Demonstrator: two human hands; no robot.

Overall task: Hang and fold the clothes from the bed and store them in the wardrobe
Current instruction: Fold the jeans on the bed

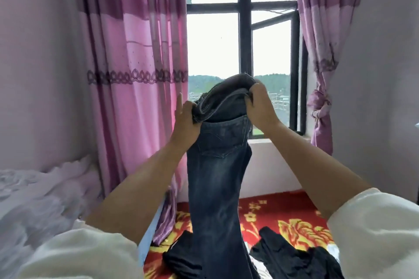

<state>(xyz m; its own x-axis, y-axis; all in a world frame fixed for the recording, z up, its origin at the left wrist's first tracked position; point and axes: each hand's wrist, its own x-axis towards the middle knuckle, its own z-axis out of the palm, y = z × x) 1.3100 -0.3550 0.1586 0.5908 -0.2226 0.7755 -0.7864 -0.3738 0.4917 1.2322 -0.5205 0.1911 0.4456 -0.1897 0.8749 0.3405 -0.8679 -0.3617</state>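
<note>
A pair of dark blue jeans [217, 176] hangs upright in front of the window, legs trailing down to the bed. My left hand [184, 120] grips the left side of the waistband, thumb and fingers pinching the denim. My right hand [258, 106] grips the right side of the waistband, fingers curled over the folded top edge. Both arms are raised and stretched forward. Below, black garments [294, 258] lie in a heap on the red and yellow flowered bedspread [283, 213].
A dark-framed window [243, 29] stands straight ahead with pink curtains [136, 75] on the left and a tied-back curtain [322, 88] on the right. A white crumpled sheet [34, 199] lies at the left. A wardrobe is not in view.
</note>
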